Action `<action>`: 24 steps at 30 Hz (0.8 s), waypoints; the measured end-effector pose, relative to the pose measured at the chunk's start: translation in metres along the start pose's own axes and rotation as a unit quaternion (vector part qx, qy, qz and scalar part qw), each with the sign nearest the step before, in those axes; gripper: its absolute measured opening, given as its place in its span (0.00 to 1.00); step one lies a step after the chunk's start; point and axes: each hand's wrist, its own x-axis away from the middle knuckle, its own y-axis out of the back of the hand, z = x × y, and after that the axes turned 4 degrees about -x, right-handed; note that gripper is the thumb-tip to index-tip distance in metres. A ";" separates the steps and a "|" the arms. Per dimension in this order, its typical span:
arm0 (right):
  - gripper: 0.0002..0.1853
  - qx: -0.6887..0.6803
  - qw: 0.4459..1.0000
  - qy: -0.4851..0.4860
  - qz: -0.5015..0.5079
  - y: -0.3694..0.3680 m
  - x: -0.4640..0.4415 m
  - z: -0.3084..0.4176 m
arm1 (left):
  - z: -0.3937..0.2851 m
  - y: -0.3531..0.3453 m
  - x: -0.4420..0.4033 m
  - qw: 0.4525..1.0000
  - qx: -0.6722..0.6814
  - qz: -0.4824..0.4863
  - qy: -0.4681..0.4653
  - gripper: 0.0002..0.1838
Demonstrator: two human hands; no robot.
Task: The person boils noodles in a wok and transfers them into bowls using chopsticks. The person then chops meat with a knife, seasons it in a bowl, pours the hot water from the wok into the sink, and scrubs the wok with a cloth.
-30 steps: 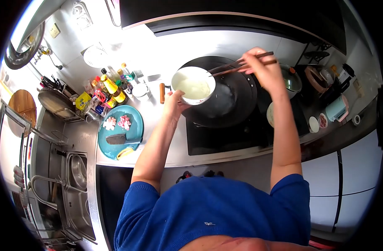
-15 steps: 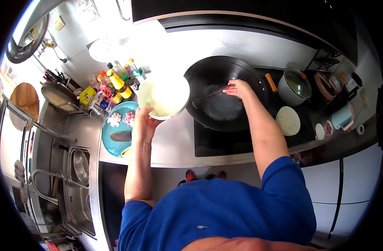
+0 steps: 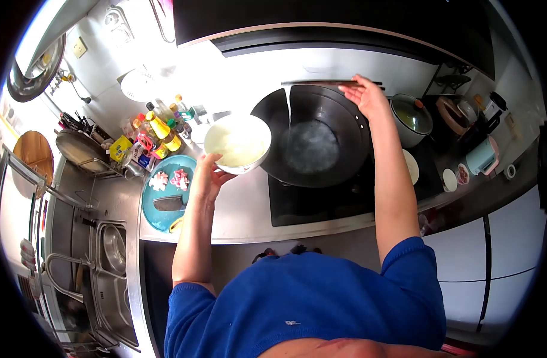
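Note:
A white bowl (image 3: 258, 162) with pale contents is gripped at its near left rim by my left hand (image 3: 208, 179), just left of the large black wok (image 3: 347, 122). My right hand (image 3: 368, 98) is closed around dark chopsticks (image 3: 324, 82), held nearly level above the wok's far rim. From their tips a thin white strand (image 3: 289, 106), perhaps a noodle, hangs down into the wok. Cloudy liquid (image 3: 312, 148) lies in the wok's bottom, and what is beneath its surface is hidden.
Left of the bowl, a teal cutting board (image 3: 157, 209) carries chopped pieces and a cleaver (image 3: 168, 203). Bottles (image 3: 164, 132) crowd behind it. A lidded pot (image 3: 412, 119) and a pale bowl (image 3: 412, 167), partly behind my right arm, stand right of the wok. The sink (image 3: 109, 286) is far left.
My right hand has risen toward the wok's far right side, lifting the chopsticks out of the wok with a white strand at their tips. The bowl stays in my left hand, slightly shifted.

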 end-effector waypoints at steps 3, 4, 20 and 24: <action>0.10 -0.035 0.996 0.076 0.006 -0.020 0.016 0.031 | 0.006 -0.017 -0.016 0.996 -0.074 0.033 0.042 0.28; 0.10 -0.035 0.996 0.077 0.005 -0.027 0.022 0.037 | 0.010 -0.021 -0.026 0.994 -0.087 0.039 0.057 0.26; 0.12 0.213 0.972 0.103 -0.008 0.004 0.057 0.052 | 0.026 -0.058 -0.050 0.992 -0.041 0.095 0.072 0.28; 0.11 0.525 0.849 -0.061 -0.021 0.036 0.010 -0.006 | 0.010 -0.033 -0.032 0.996 -0.010 0.091 0.004 0.29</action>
